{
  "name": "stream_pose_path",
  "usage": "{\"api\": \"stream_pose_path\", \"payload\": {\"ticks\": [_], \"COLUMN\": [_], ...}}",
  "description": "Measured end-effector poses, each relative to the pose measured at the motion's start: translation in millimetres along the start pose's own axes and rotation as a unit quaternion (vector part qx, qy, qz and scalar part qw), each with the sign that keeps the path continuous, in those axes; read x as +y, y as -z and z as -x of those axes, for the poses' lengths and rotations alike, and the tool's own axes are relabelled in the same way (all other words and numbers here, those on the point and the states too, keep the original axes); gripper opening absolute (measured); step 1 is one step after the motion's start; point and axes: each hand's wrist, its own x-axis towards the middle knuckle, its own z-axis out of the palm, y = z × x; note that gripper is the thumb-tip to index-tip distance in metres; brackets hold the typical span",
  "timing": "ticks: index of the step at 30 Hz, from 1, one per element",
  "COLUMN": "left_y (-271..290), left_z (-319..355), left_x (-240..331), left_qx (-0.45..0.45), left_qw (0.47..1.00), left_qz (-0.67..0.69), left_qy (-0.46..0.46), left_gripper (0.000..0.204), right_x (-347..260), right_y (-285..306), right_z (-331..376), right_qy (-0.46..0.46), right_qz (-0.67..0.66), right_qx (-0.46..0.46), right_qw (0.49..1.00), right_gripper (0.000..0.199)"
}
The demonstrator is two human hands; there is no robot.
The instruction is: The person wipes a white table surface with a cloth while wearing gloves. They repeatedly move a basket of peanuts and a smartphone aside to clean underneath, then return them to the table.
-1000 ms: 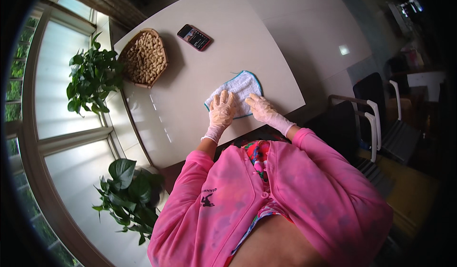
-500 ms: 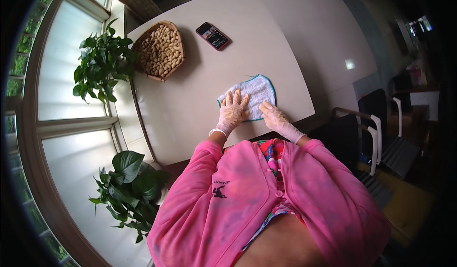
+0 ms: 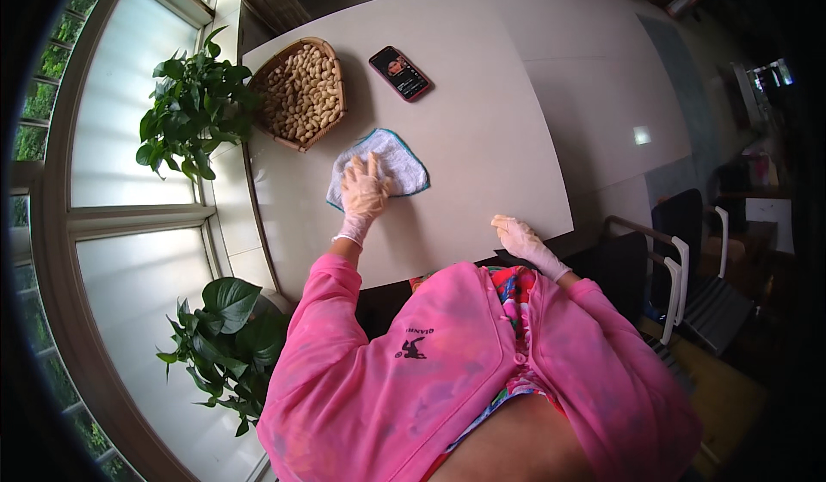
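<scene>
My left hand (image 3: 365, 191), in a thin translucent glove, lies flat with its fingers spread on a white cloth (image 3: 401, 162) with a teal edge. The cloth is spread on the pale table (image 3: 465, 129), just nearer to me than a basket of peanuts. At the table's near edge, to the right, is my right hand (image 3: 527, 243), gloved too. Its fingers are pressed together and slightly curled, apart from the cloth, and no object shows in them.
The woven basket (image 3: 342, 95) full of peanuts (image 3: 301, 91) stands at the far left of the table. Right of it lies a phone (image 3: 400, 73) with its screen lit. Leafy plants (image 3: 202, 108) line the window side. Chairs (image 3: 680, 258) stand at the right.
My left hand has slid the cloth left and away from me, toward the basket. My right hand has come off the cloth and moved a little right and nearer to me.
</scene>
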Motion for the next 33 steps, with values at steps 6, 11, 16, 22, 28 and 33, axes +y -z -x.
{"api": "stream_pose_path", "payload": {"ticks": [6,11,16,22,28,33], "left_y": [-13.9,-5.6,-8.3,-25.9,-65.7,-63.2], "left_z": [-37.8,-124.3,-166.3,-139.8,-51.3,-37.8], "left_x": [38.3,31.8,38.7,34.6,99.2,205.8], "left_qx": [-0.016,0.013,0.013,0.067,0.032,-0.104], "left_qw": [0.996,0.994,0.977,0.988,0.99,0.992], "left_qz": [-0.006,0.022,0.036,-0.025,-0.122,-0.067], "left_qy": [0.086,0.108,0.21,0.14,0.057,0.026], "left_gripper": [0.071,0.068,0.065,0.061,0.062,0.068], "right_x": [-19.5,-28.0,-35.4,-8.3,-0.9,20.9], "right_y": [12.3,16.8,17.2,-0.3,8.0,16.7], "right_z": [27.4,30.5,37.2,25.3,29.5,36.6], "right_qy": [0.036,-0.034,0.017,-0.074,-0.061,-0.15], "right_qz": [-0.077,-0.087,-0.117,-0.145,-0.17,-0.154], "right_qx": [0.069,0.04,0.101,0.08,0.078,0.0], "right_qw": [0.994,0.995,0.988,0.983,0.98,0.977], "right_gripper": [0.027,0.031,0.028,0.026,0.027,0.029]}}
